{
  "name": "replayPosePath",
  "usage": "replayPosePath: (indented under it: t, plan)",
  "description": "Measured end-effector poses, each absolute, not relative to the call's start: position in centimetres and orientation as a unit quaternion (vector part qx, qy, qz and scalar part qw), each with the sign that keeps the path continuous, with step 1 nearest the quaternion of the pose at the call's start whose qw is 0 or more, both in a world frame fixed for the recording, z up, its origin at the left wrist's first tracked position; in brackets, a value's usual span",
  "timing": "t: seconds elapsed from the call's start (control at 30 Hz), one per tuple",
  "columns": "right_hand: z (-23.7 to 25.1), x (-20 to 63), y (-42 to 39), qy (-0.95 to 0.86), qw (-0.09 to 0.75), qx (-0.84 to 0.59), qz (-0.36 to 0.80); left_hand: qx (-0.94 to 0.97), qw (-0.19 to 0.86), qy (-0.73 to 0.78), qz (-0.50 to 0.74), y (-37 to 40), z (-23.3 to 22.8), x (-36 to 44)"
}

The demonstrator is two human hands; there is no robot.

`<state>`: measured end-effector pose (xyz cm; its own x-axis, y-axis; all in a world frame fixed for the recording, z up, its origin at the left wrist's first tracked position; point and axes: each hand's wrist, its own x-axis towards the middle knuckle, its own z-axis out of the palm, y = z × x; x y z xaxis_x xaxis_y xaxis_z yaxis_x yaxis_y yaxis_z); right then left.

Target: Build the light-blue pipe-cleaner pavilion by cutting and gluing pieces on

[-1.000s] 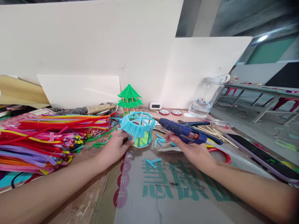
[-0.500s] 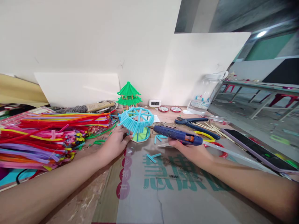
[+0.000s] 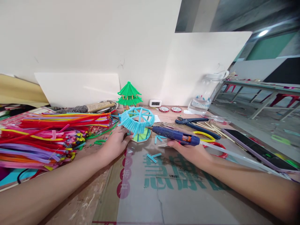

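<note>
A small model pavilion (image 3: 133, 125) of blue pipe cleaners stands at mid-table. Its roof is partly covered with short blue strips, the rest an open frame, and its base is green. My left hand (image 3: 119, 140) grips its left side, fingertips partly hidden behind it. My right hand (image 3: 185, 150) is closed around a dark blue hot glue gun (image 3: 175, 135), whose tip is at the roof's lower right edge. A clear glue stick trails from the gun's back. Short blue pipe-cleaner pieces (image 3: 153, 157) lie in front, with more beside the model.
Colourful pipe cleaners (image 3: 47, 140) are heaped at left. A green model pavilion (image 3: 128, 95), a small digital clock (image 3: 155, 103) and a water bottle (image 3: 202, 93) stand behind. Pliers (image 3: 194, 122), scissors (image 3: 214, 149), wooden sticks (image 3: 217, 129) and a phone (image 3: 257, 150) lie at right.
My right hand and the glue gun have shifted slightly left, bringing the tip closer to the roof edge. My left hand and the blue pavilion stay almost still.
</note>
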<state>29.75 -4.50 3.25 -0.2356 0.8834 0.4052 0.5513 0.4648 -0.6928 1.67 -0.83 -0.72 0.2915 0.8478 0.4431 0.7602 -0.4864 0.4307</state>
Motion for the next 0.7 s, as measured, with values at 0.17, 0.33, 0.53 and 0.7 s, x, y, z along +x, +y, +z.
replayPosePath:
  t: [0.17,0.33,0.53,0.7]
  plan:
    - [2.85,29.85,-4.26,-0.763,0.393,-0.472,0.199,0.799,0.061,0.506,0.318,-0.99,-0.54,1.77]
    - [2.97,29.82,-4.32,-0.768,0.396,-0.467,0.187,0.8,0.059,0.5,0.326,-0.93,-0.59,1.8]
    - [3.49,29.51,-4.59,-0.769,0.402,-0.457,0.194,0.807,0.05,0.491,0.325,-0.81,-0.64,1.72]
    - [3.6,29.42,-4.59,-0.765,0.402,-0.459,0.204,0.811,0.058,0.479,0.33,-0.94,-0.46,1.76]
